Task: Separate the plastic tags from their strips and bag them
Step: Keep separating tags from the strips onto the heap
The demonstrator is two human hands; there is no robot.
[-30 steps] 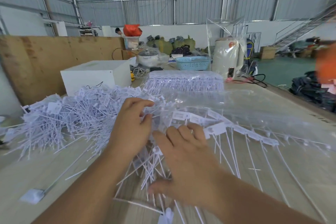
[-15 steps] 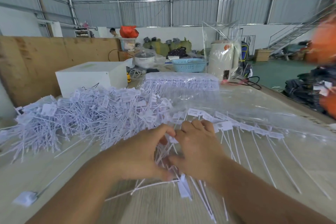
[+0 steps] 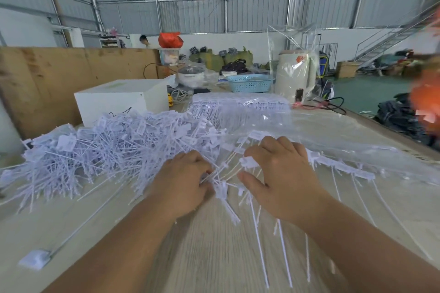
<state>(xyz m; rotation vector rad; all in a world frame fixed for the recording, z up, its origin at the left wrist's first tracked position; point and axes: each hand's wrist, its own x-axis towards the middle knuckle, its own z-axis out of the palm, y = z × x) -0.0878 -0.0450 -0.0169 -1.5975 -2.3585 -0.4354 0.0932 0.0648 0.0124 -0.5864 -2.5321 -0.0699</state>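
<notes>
Your left hand [image 3: 183, 183] is curled into a loose fist at the near edge of the big heap of white plastic tags [image 3: 114, 147], and its fingers are closed around a small bunch of thin tag stems. Your right hand [image 3: 281, 173] lies just to the right of it, palm down, with the fingers a little spread and bent over some tags; whether they pinch one, you cannot tell from here. The heap covers the left and middle of the wooden table [image 3: 214, 257]. To the right a clear plastic bag [image 3: 333, 145] lies flat, and a row of tags shows under its near edge. Farther away a second clear bag [image 3: 240, 107] is full of tags in neat rows. Behind it a blue basket [image 3: 250, 83] stands; its contents are hidden. One single tag [image 3: 35, 260] lies alone, near left.
</notes>
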